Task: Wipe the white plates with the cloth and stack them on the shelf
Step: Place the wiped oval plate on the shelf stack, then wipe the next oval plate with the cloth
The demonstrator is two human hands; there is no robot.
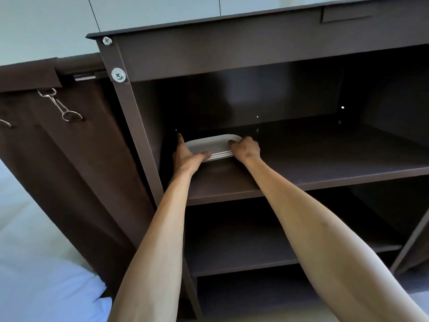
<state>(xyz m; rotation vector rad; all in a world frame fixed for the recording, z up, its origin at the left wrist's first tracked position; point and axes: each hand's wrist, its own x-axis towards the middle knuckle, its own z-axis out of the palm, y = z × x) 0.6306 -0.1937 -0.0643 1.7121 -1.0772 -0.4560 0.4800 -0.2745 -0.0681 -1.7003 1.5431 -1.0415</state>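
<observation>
A stack of white plates [212,145] lies at the back left of the upper dark brown shelf [325,163]. My left hand [186,153] holds the stack's left edge, thumb on top of the rim and fingers reaching along the side. My right hand [246,147] grips the stack's right edge with curled fingers. Both arms reach into the cabinet. No cloth is in view.
The cabinet's left post [130,117] with two screws stands close beside my left hand. A lower shelf [243,247] sits beneath. A brown fabric curtain [69,159] with metal clips hangs to the left. Pale blue cloth lies at the bottom left.
</observation>
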